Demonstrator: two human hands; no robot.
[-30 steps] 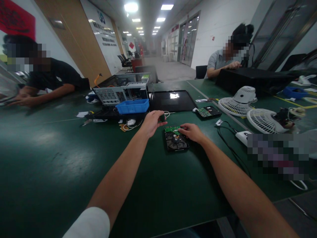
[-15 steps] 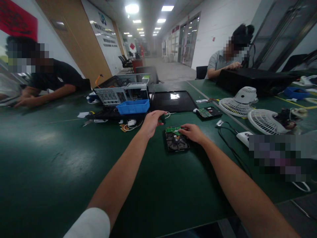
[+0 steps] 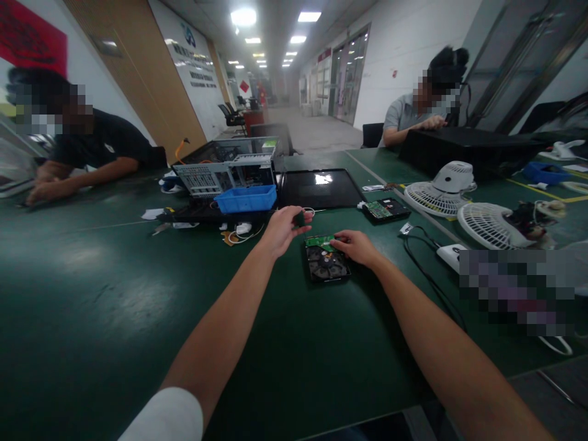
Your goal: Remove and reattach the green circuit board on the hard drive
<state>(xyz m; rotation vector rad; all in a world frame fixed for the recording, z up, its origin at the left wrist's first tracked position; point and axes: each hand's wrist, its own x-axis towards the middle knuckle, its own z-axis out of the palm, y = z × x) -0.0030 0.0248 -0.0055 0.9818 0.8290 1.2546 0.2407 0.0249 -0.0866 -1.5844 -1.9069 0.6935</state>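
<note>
1. Since the earlier frame, a co-worker's hand (image 3: 40, 193) at upper left has sunk slightly; ours have barely shifted.
2. Our left hand (image 3: 285, 230), mid-frame, curls its fingers around what seems a dark handle (image 3: 300, 217).
3. Just below and right of centre lies the hard drive (image 3: 327, 267).
4. Our right hand (image 3: 357, 246) touches its green board (image 3: 316, 242); whether it grips, we cannot tell.

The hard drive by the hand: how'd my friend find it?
Find the green table, then the blue tray near its middle. Nearer and to the right lies a black hard drive with a green board at its far end. The right hand touches it, unlike the other drive farther back.
</note>
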